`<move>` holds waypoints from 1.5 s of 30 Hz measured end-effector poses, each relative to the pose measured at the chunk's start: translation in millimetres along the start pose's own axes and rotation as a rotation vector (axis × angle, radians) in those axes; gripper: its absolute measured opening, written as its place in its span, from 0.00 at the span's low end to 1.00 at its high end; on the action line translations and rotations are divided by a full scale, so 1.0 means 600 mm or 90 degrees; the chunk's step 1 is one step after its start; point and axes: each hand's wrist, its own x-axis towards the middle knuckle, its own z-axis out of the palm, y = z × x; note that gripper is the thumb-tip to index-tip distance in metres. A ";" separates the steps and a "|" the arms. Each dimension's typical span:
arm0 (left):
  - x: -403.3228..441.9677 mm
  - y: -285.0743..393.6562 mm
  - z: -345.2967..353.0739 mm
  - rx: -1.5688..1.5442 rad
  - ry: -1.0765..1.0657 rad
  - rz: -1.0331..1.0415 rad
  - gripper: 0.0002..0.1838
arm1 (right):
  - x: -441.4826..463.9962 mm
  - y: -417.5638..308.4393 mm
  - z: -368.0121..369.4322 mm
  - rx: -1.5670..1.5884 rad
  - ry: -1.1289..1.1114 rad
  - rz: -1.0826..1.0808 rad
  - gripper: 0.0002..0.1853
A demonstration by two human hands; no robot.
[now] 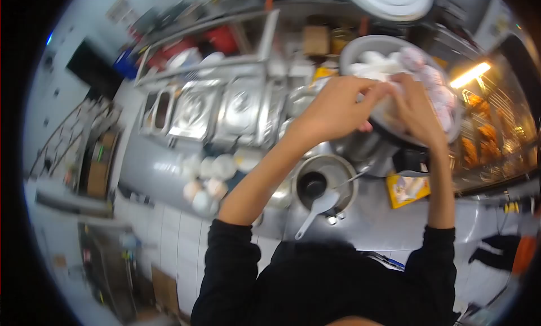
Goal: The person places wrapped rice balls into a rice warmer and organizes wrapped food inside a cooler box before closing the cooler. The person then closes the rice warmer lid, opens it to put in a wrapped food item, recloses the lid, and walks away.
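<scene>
Far left, upper part: dark panel (92, 68) on the wall. Upper left of centre: steel pans (243, 105) with lids, in a row along the steel counter (147, 163). Below them, left of centre: cluster of pale rounded items (209, 176), too blurred to ID. Centre: metal pot (350, 201) with a white spoon (320, 206) lying across its near rim, handle pointing to lower left. Above and right of the pot: left hand (339, 107), thumb and index drawn close together over the near left part of the grey tub (355, 47), upper right. Tub holds pale bundles (372, 61), piled higher on its right side. Right hand (416, 109) comes in from the right, fingers bent, tips close to the left's. Both grips narrow; can't tell if anything is pinched, blur there. Below the right hand: yellow box (407, 190) on the counter. Far right: lit display case (521, 109) with browned food (486, 135) inside.
</scene>
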 end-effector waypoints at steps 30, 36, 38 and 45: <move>-0.669 -0.744 -0.298 -0.276 0.783 -0.765 0.47 | -0.001 -0.027 0.033 -0.029 -0.012 0.066 0.16; -0.644 -0.648 -0.268 -0.221 0.849 -0.570 0.44 | -0.005 -0.022 0.028 -0.021 -0.001 0.093 0.19; -0.675 -0.684 -0.272 -0.277 0.929 -0.420 0.41 | -0.010 -0.015 0.030 -0.002 0.001 0.094 0.20; -0.497 -0.325 -0.248 -0.312 0.726 -0.151 0.37 | -0.019 -0.033 0.012 0.072 0.044 0.190 0.21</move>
